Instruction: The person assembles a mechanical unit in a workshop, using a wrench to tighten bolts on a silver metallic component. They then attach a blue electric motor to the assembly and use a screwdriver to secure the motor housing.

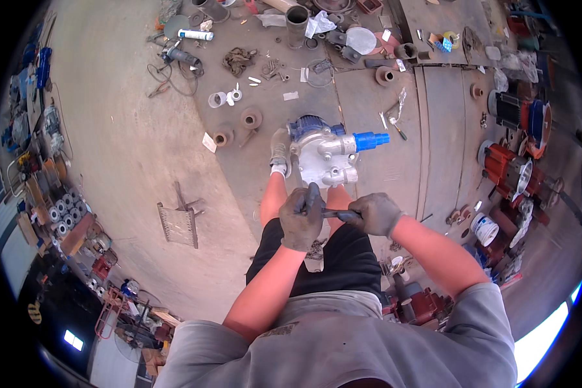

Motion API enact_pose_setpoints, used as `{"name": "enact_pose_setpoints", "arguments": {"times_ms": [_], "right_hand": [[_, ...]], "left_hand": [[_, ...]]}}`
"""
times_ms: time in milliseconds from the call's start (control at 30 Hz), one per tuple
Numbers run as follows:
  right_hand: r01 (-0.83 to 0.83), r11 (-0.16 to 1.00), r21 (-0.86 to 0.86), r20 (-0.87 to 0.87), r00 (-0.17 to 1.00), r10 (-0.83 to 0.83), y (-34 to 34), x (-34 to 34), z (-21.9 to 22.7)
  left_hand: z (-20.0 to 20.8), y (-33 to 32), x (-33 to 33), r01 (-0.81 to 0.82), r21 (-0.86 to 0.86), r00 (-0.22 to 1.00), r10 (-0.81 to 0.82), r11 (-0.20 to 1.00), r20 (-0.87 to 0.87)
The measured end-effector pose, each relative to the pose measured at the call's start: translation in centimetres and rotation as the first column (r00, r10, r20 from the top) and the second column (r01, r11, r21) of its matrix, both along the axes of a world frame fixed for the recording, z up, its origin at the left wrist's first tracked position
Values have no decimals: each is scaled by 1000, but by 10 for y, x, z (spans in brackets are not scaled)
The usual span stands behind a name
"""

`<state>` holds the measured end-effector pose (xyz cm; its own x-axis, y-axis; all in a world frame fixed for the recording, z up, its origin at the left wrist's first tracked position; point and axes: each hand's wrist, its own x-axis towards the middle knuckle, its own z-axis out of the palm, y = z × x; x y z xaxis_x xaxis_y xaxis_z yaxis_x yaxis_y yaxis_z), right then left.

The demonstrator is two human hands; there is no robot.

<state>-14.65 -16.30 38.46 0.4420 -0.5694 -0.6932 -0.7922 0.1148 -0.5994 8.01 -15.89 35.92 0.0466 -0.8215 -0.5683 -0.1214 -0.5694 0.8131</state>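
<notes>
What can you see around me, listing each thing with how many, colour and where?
Pump-like unit: one, silver and blue, on the floor ahead
Dark tool: one, blackish, between both hands
Flanged pieces: at least four, brown, around the unit
Slatted frame: one, brownish, floor at left
Corded power tool: one, grey, upper left
Cartridge: one, mostly white, upper left
Crumpled rag: one, brown, top
Bucket: one, white, right
Machine: one, orange-red, right
Small clutter: too much to count, mixed colours, all around
Left hand: one, grey glove, on the tool
Right hand: one, grey glove, on the tool
</notes>
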Motion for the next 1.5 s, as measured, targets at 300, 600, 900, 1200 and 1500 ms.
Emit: {"name": "enact_pose_setpoints", "arguments": {"times_ms": [300, 600, 900, 1200, 1500], "right_hand": [[-432, 899, 68, -201, 877, 437, -94, 16, 1], [-701, 711, 58, -306, 665, 681, -143, 30, 3], [523, 807, 275, -154, 852, -500, 10, 55, -29], [868, 312, 387, -130, 386, -913, 74, 151, -33], [-672, 735, -91, -431, 692, 579, -151, 72, 15]], "left_hand": [[-25, -3, -7, -354, -29, 935, 355, 935, 14], [-25, -3, -35, -652, -36, 754, 643, 757, -137], [-13, -65, 46, 143, -21, 990, -143, 989, 0], [-24, -73, 56, 416, -139, 907, -397, 899, 142], [-52, -2, 20, -379, -421, 920, 385, 824, -76]]}}
